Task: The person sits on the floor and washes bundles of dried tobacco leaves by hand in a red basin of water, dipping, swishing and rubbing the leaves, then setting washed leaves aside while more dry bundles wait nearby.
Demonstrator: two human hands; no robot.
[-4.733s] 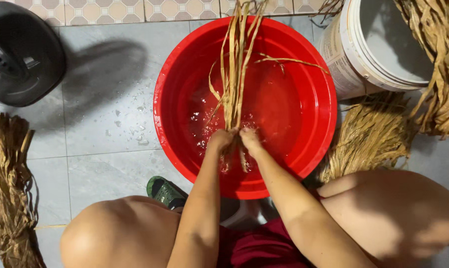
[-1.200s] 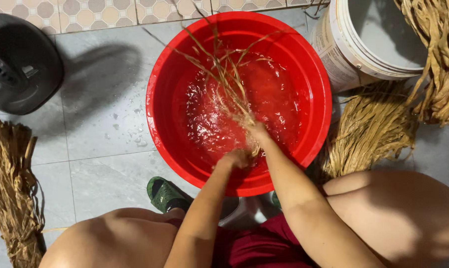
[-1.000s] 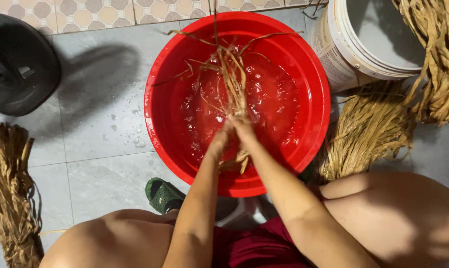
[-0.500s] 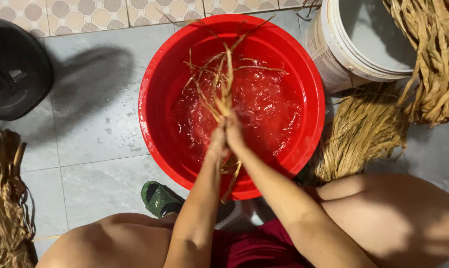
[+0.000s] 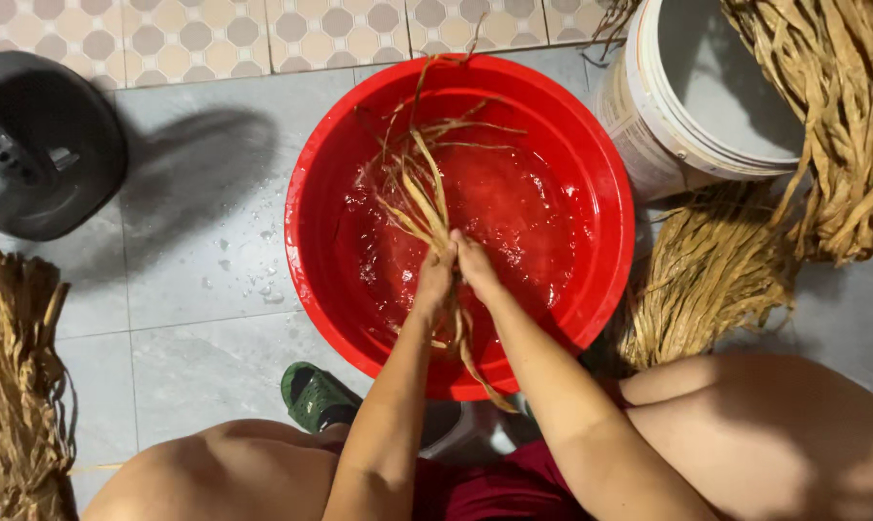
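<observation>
While both hands press together over the water, the left hand (image 5: 434,278) and right hand (image 5: 475,267) close their fingers around one thin bunch of wet tan plant fibre strands (image 5: 419,193). Half a second ago the bunch stood more gathered and upright; now its far ends lie fanned across the water, so the rinsing looks under way. It lies inside the round red plastic basin (image 5: 311,183), its tail trailing over the near rim. Dry fibre bundles (image 5: 706,280) lie beside a white plastic bucket (image 5: 649,125) on the grey tiled floor (image 5: 195,289).
</observation>
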